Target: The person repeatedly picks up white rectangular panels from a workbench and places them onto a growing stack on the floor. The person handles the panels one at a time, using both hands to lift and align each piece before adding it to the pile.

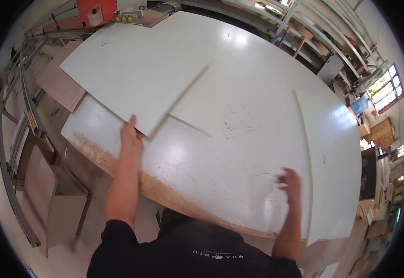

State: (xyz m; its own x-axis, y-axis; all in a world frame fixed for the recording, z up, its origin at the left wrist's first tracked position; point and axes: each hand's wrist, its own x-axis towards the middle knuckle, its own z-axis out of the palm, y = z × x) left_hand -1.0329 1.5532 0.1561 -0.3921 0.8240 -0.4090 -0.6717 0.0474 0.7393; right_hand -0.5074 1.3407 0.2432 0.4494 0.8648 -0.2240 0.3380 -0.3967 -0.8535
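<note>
My left hand (131, 130) grips the near edge of a large white panel (132, 74), close to its near corner, with the thumb on top. The panel lies at the left of a big white worktable (239, 176), over a second pale panel (197, 109) that shows only in part. That near corner looks slightly raised, with a shadow along its right edge. Above the table's right side, my right hand (291, 181) is a little blurred, its fingers loosely bent and apart, with nothing seen in them. Just right of it is a third white panel (329, 171), long and flat.
The table's worn brown front edge (165, 194) runs close to my body. Left of it stand a metal rail (28, 111) and a brown box-like board piece (54, 199). Pinkish boards (61, 78) stick out beyond the far-left panel. Shelving (304, 34) lines the back.
</note>
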